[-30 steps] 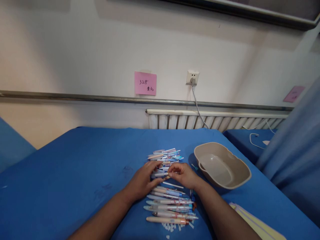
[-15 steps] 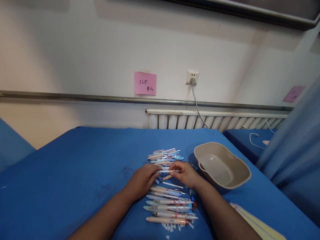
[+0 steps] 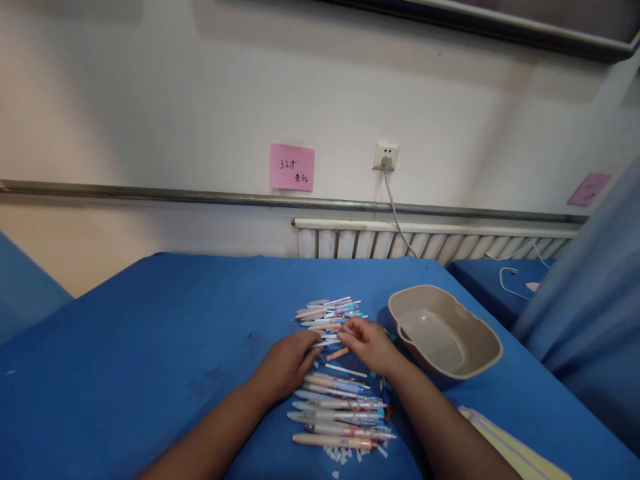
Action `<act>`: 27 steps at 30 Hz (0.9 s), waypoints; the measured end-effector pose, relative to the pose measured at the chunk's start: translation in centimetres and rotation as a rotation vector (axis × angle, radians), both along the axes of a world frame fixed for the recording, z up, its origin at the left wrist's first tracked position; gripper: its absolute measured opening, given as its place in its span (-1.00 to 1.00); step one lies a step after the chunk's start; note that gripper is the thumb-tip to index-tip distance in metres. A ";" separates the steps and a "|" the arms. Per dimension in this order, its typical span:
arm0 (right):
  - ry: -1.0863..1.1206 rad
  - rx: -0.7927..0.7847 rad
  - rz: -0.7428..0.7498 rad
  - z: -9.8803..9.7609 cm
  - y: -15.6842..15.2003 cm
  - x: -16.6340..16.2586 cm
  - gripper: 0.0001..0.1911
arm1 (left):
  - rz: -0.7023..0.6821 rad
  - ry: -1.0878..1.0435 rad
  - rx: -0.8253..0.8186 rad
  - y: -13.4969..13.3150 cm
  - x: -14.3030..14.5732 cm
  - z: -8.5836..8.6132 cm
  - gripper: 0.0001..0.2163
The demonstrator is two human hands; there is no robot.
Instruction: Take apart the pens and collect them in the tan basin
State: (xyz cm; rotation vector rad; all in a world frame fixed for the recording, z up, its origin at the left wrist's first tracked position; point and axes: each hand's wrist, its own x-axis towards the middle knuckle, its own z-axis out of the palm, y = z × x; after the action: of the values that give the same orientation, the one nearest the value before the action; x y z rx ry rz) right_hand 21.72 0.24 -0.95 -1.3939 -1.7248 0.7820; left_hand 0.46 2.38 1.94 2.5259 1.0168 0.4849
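A thin white pen refill [image 3: 330,343] spans the gap between my two hands. My left hand [image 3: 286,363] is closed, its fingertips pinching the left end. At the other end, the thumb and fingers of my right hand [image 3: 370,343] are pressed together on it. Just below lies a short orange pen barrel [image 3: 338,355], partly covered by the right hand. Another white refill [image 3: 346,369] rests on the blue cloth. Pens lie in a row nearer me, with an orange pen [image 3: 333,441] at the front. More pens and refills [image 3: 327,312] are heaped beyond my hands.
A beige plastic basin [image 3: 445,330] stands to the right on the blue-covered table [image 3: 150,347]. Small white bits [image 3: 343,455] are scattered by the front pen. Yellow flat packaging [image 3: 510,443] lies at lower right. A radiator [image 3: 360,241] and wall rail [image 3: 215,196] are behind.
My right hand has shifted slightly up and left, its fingers drawn closer together, and the white refill tilts a little more. My left hand has barely moved.
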 end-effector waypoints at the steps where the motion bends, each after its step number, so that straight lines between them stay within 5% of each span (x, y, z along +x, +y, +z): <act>1: -0.017 -0.012 0.029 0.1 -0.1 -0.2 -0.78 | -0.024 0.000 -0.004 -0.2 0.1 -0.1 -0.81; 5: -0.081 -0.036 0.072 -0.1 0.0 0.1 -0.78 | -0.016 -0.011 0.013 0.2 -0.1 -0.1 -0.82; 12: -0.128 -0.056 0.052 -0.4 0.3 1.8 -0.80 | 0.203 0.012 0.036 2.0 -1.3 0.0 -0.82; 18: -0.237 -0.005 0.093 -0.2 0.0 1.5 -0.78 | 0.051 -0.064 0.048 0.8 -0.6 0.3 -0.82; 27: -0.207 0.054 0.090 0.2 -0.1 1.4 -0.80 | 0.037 -0.125 0.013 0.6 -0.7 0.7 -0.83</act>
State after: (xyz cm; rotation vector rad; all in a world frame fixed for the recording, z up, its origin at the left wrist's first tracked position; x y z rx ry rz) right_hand 23.15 0.17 -0.73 -1.4097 -1.9645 0.6522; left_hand -0.27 3.00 2.68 2.4570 1.0179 0.6530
